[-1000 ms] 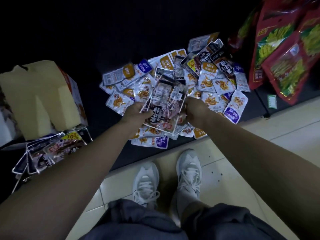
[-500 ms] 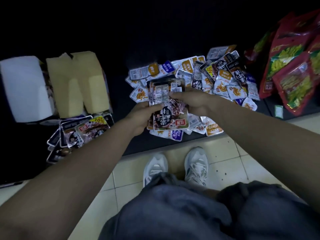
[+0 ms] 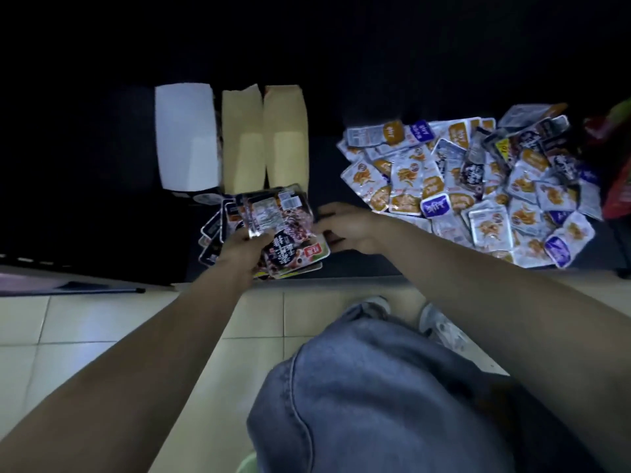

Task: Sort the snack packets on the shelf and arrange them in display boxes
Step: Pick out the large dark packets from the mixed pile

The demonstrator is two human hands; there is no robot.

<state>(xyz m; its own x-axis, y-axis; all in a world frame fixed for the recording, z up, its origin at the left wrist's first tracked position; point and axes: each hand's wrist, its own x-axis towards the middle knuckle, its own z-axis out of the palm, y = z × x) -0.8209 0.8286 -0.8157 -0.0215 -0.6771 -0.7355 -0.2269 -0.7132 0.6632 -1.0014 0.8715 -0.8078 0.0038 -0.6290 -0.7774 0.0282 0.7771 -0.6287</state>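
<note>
My left hand (image 3: 244, 247) grips a stack of dark snack packets (image 3: 280, 223) low over the dark shelf (image 3: 358, 264), just in front of two display boxes. My right hand (image 3: 345, 227) touches the stack's right edge, fingers curled on it. Under the stack lies a fanned group of similar dark packets (image 3: 213, 233). A brown cardboard display box (image 3: 266, 138) stands with its flaps up, and a white display box (image 3: 186, 134) stands to its left. A big heap of white, orange and purple snack packets (image 3: 471, 189) covers the shelf to the right.
Red snack bags (image 3: 618, 186) hang at the far right edge. The shelf's front lip runs just above pale floor tiles (image 3: 85, 336). My denim-clad knee (image 3: 375, 404) and shoes (image 3: 440, 326) are below the shelf. The back of the shelf is dark.
Both hands have carried the stack of dark packets leftward, away from the heap, to the spot in front of the display boxes. The view has swung left with them.
</note>
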